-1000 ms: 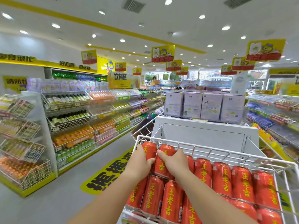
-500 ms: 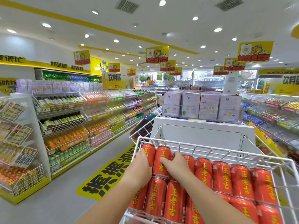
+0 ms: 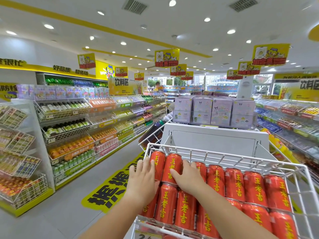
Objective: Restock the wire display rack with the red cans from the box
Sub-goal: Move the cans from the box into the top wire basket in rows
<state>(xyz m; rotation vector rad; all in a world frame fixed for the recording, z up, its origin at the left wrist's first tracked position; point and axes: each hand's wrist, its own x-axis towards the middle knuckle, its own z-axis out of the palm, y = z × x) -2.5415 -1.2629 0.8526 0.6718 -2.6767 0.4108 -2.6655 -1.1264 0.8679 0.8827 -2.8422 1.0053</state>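
Note:
A white wire display rack (image 3: pixel 224 154) at the lower right holds several red cans with yellow characters, lying in rows. My left hand (image 3: pixel 142 178) lies flat on the far-left can (image 3: pixel 157 163) of the top row, fingers spread over its side. My right hand (image 3: pixel 188 178) rests on the second can (image 3: pixel 173 167), thumb across its front, fingers between it and the can to its right. Neither can is lifted. The box of cans is not in view.
A white shelf end (image 3: pixel 214 138) topped with lilac cartons (image 3: pixel 214 111) stands right behind the rack. Drink shelves (image 3: pixel 82 128) line the aisle on the left, more shelves (image 3: pixel 290 121) on the right. A yellow floor sticker (image 3: pixel 112 188) lies on the grey floor.
Both hands have slid slightly down and flattened on the top-left cans. The view has shifted a little to the left.

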